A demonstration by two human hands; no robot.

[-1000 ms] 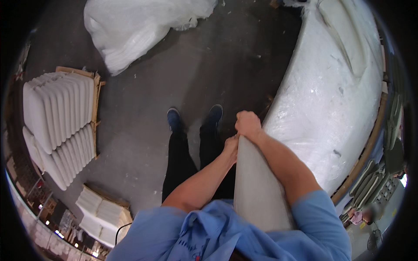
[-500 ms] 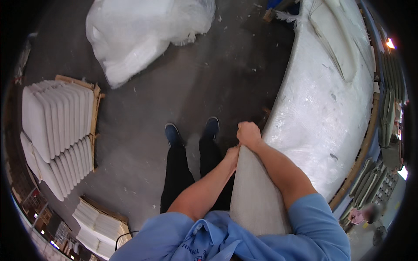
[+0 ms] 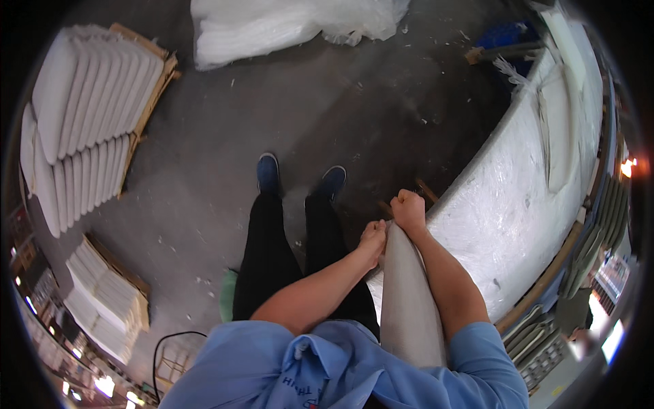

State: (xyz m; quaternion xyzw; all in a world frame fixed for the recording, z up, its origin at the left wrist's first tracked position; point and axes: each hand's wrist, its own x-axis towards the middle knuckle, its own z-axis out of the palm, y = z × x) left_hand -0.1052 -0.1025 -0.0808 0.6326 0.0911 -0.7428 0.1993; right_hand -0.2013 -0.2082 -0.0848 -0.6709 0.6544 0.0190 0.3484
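Observation:
A grey cushion-like pad (image 3: 409, 310) extends from against my shirt out to a narrow end between my forearms. My left hand (image 3: 373, 240) is closed on the left side of that narrow end, its fingers curled in. Right at the tip, my right hand (image 3: 409, 210) makes a fist round the edge of the pad. The pad's underside and whatever the fingertips pinch are hidden. Just right of my right hand lies a large stack wrapped in clear plastic film (image 3: 507, 204).
Rows of pale pads (image 3: 88, 95) stand on a wooden pallet at the left, with a smaller white stack (image 3: 105, 296) nearer. A plastic-wrapped bundle (image 3: 286, 27) lies ahead. Something green (image 3: 229, 294) is beside my leg. A black cable (image 3: 160, 347) loops at lower left.
The view has turned, so the stacks at left sit higher in the picture. My hands have drawn a little apart at the pad's tip, and the pad appears narrower and more on edge.

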